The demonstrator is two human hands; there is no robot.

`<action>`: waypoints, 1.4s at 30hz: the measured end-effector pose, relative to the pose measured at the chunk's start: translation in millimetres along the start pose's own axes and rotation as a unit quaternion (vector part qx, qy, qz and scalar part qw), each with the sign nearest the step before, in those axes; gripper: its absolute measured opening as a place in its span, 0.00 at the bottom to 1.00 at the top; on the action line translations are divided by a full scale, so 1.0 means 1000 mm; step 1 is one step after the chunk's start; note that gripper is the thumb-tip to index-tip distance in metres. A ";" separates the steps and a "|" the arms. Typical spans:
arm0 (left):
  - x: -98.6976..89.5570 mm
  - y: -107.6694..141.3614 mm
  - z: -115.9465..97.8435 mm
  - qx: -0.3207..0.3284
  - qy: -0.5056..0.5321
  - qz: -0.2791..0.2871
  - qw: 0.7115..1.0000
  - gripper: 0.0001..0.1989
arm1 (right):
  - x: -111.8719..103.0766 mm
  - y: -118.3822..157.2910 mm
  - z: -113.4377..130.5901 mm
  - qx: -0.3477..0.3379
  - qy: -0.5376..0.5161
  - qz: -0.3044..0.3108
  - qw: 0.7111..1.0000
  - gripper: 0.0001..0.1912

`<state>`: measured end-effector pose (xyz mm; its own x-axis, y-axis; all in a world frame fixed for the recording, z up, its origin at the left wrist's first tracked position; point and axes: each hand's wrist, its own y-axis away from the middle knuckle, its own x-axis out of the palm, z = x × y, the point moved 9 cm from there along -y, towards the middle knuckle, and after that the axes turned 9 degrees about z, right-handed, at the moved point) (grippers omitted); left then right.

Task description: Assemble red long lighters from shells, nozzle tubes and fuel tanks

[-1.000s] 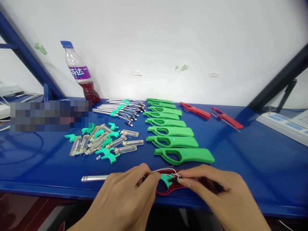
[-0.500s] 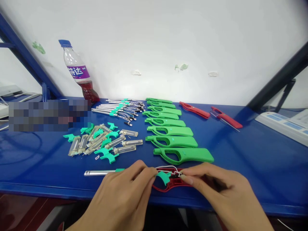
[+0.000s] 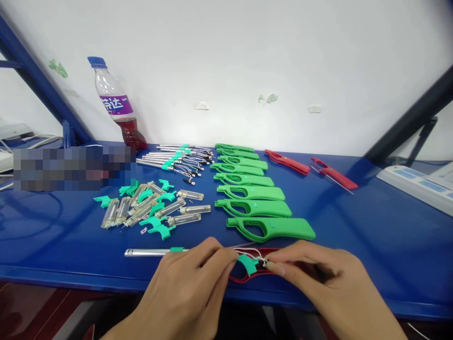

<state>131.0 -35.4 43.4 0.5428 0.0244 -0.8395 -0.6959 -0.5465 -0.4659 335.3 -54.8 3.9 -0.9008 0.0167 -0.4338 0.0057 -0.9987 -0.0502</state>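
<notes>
Head: right fingers (image 3: pixel 289 254) pinch black wire-looped part (image 3: pixel 261 265) beside curved teal piece (image 3: pixel 251 267).

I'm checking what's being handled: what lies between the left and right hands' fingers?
In the head view, a curved teal piece, white wires, a black part and some of a red shell lie between the left hand and right hand.
</notes>
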 end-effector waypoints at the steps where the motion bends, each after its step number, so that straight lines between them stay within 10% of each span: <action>1: 0.000 0.000 0.000 0.001 0.004 -0.004 1.000 0.13 | 0.001 0.000 -0.001 0.003 -0.002 0.003 1.000 0.06; 42: -0.004 -0.006 0.003 0.024 -0.020 -0.011 0.999 0.19 | 0.002 -0.001 0.005 -0.007 0.040 0.002 0.999 0.06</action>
<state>131.8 -29.6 49.0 0.5387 0.0704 -0.8395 -0.7065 -0.5051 -0.4957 331.1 -54.0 7.1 -0.8635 0.0178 -0.5041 0.0147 -0.9981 -0.0605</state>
